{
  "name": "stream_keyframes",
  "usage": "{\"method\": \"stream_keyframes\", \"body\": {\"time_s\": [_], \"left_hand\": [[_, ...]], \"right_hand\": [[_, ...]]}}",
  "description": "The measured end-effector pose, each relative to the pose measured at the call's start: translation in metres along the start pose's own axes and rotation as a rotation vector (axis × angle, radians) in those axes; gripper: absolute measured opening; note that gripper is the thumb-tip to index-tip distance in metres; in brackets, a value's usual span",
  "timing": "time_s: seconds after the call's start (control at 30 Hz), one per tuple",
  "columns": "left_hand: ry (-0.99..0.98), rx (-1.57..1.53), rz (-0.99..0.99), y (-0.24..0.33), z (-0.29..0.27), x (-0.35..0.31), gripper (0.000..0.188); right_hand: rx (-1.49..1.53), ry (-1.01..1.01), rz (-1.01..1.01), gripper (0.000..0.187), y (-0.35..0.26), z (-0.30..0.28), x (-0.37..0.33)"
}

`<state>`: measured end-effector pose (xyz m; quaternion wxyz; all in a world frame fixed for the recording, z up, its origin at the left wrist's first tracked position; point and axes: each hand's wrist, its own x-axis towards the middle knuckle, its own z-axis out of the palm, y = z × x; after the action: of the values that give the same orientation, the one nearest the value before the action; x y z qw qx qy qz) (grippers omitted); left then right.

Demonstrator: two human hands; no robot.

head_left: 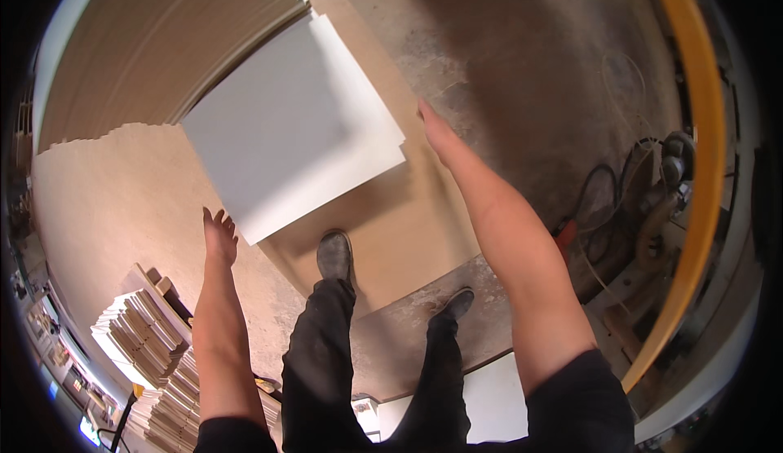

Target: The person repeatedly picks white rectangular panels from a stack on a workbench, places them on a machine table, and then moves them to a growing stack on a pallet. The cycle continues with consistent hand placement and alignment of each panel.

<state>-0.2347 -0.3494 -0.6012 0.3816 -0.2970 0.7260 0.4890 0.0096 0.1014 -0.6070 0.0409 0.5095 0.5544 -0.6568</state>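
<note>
A stack of white sheets [298, 127] with slightly uneven edges lies on a large brown board [424, 233] on the floor. My left hand [219, 237] is held near the stack's near left corner, fingers spread, with nothing in it. Off the right edge of the white sheets is my right hand [435, 131], seen edge-on; it looks flat and appears to hold nothing, though most of its fingers are hidden. Neither hand visibly touches the sheets. My left shoe [334, 257] rests on the brown board, and my right shoe [459, 303] stands near its edge.
A tall pile of brown boards [163, 37] rises at the far left, against the white sheets. Piles of cut board pieces [143, 331] stand at the lower left. On the right are a curved yellow bar [708, 127], machine parts [656, 216] and a black cable [599, 188].
</note>
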Motion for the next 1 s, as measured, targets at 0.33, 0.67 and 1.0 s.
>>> {"method": "stream_keyframes", "body": {"time_s": [0.33, 0.67, 1.0], "left_hand": [[-0.380, -0.502, 0.003, 0.000, 0.059, 0.007, 0.058], [-0.307, -0.392, 0.080, -0.088, 0.036, -0.025, 0.056], [-0.210, -0.408, -0.056, -0.110, 0.039, -0.017, 0.057]], "right_hand": [[0.322, -0.328, 0.131, 0.069, -0.028, 0.069, 0.051], [0.487, -0.253, 0.308, 0.062, 0.047, 0.042, -0.026], [0.321, -0.222, 0.244, 0.059, 0.073, 0.025, -0.016]]}}
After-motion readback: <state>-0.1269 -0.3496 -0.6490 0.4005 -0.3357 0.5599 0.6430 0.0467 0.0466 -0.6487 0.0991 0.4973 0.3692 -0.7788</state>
